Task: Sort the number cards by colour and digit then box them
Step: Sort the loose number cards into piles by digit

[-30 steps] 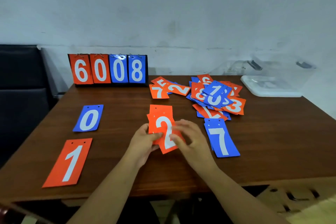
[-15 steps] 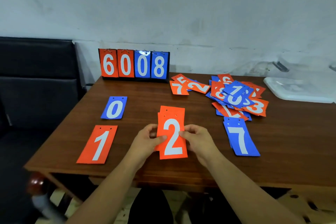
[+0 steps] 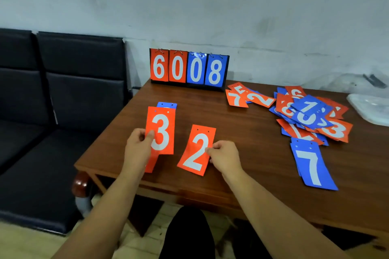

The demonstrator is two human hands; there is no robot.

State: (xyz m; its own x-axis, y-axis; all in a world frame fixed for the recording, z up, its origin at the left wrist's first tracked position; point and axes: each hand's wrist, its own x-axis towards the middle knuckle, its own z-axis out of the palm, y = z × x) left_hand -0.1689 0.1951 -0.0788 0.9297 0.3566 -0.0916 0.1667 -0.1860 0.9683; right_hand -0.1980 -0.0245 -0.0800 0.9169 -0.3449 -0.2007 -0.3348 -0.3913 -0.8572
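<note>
1. Well in front of the scoreboard [image 3: 189, 68], towards the near edge of the worktop [image 3: 252, 153], both hands are grasping cards.
2. The left hand [image 3: 137, 145] pinches an orange 3 card [image 3: 164, 130] by its left edge, thumb on the face, and holds it upright, lifted off the wood.
3. Behind that card the top of a blue card [image 3: 167, 104] shows. Below it a sliver of another orange card [image 3: 151, 164] peeks out under the left hand. Their digits are hidden.
4. The right hand [image 3: 225, 156] pinches the right edge of an orange 2 card [image 3: 195, 151], which is tilted. I cannot tell whether it lies on the wood or is held just above it.
5. Just right of the scoreboard lie a few loose orange cards [image 3: 248, 98], and further right a mixed pile of orange and blue cards [image 3: 309, 115].
6. In front of that pile, a blue 7 card [image 3: 311, 166] tops a small blue stack.
7. Far right of the scoreboard sits a clear plastic lid [image 3: 370, 109].
8. Left of the scoreboard, beyond the worktop's edge, stand black padded seats [image 3: 63, 90].
</note>
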